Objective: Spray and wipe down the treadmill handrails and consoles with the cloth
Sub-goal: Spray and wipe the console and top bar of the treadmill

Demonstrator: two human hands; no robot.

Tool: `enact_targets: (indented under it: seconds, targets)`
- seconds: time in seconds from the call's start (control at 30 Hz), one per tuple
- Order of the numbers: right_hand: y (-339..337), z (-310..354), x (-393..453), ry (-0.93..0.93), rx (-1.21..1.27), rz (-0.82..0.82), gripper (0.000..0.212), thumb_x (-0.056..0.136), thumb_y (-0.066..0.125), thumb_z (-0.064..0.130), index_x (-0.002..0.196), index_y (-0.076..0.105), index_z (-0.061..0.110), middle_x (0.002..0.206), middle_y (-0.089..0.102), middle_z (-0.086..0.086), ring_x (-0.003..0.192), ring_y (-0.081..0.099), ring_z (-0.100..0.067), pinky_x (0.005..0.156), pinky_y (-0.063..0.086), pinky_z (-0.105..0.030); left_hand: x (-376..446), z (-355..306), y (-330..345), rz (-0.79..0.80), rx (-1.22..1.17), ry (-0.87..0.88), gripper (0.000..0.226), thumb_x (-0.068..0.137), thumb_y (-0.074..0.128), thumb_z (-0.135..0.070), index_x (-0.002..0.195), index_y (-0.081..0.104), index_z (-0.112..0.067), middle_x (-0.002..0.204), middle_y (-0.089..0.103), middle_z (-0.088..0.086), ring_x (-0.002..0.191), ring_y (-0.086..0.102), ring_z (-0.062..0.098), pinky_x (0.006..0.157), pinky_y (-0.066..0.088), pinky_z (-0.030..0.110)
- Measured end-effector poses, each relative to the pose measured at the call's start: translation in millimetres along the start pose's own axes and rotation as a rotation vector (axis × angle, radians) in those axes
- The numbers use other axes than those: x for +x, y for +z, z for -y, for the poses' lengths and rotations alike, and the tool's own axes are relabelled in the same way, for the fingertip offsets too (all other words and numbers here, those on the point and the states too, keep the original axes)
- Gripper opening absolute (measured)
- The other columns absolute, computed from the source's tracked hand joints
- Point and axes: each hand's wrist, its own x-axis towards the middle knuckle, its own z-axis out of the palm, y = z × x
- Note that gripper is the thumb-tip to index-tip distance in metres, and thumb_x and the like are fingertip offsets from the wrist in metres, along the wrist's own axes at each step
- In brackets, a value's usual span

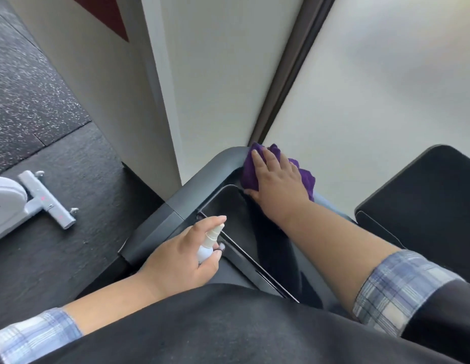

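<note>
Purple cloth (305, 177) lies under flat right-hand fingers (262, 164); left fingers (215, 220) curl round spray bottle (207, 245).

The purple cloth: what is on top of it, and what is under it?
The right hand lies flat on the purple cloth, pressing it down. Under the cloth is the grey handrail corner; the part directly beneath is covered and cannot be seen.

Most of the purple cloth (306, 177) lay hidden under the right hand (274, 177). The left hand (176, 254) covered the spray bottle (206, 249) body. At nine o'clock, the frame edge cut off a white machine (8, 203); at three o'clock, a dark console (425, 206). The whole picture was slightly blurred.
</note>
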Motion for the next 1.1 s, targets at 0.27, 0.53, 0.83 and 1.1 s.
enact_targets:
  seconds: [0.27,0.53,0.83,1.1]
  targets:
    - [-15.2,-3.1,36.7,-0.268,0.076,0.058,0.1,0.078,0.075,0.055,0.158,0.019,0.033,0.165,0.015,0.003,0.151,0.014,-0.025,0.121,0.021,-0.044,-4.5,4.5,2.3,-0.093,0.005,-0.01,0.057,0.079,0.042,-0.053,0.13,0.016,-0.06,0.099,0.057,-0.034,0.088,0.05,-0.018,0.072,0.038,0.005]
    - [-10.5,-14.5,38.0,-0.201,0.145,0.035,0.095,0.08,0.066,0.067,0.156,0.022,0.032,0.163,0.022,0.001,0.148,0.023,-0.026,0.119,0.026,-0.044,-7.5,5.7,-3.1,-0.155,-0.025,0.036,0.058,0.082,0.046,-0.047,0.134,0.02,-0.054,0.092,0.056,-0.032,0.087,0.058,0.0,0.074,0.05,0.024]
    - [7.4,96.8,8.9,-0.862,0.114,-0.067,0.067,0.087,0.066,0.052,0.147,0.047,0.029,0.147,0.051,0.0,0.141,0.038,-0.031,0.114,0.028,-0.048,-33.8,-5.1,-36.2,-0.245,0.068,0.277,0.055,0.081,0.064,-0.024,0.132,0.044,-0.019,0.095,0.068,-0.006,0.082,0.063,0.009,0.071,0.053,0.028]
    - [24.5,165.1,-4.9,-1.145,0.082,-0.106,0.056,0.086,0.074,0.04,0.138,0.058,0.026,0.133,0.06,-0.005,0.115,0.06,-0.034,0.097,0.047,-0.047,-37.4,-15.8,-51.0,-0.191,0.369,0.273,0.046,0.069,0.072,-0.021,0.11,0.067,-0.003,0.083,0.068,0.025,0.073,0.068,0.04,0.071,0.048,0.05]
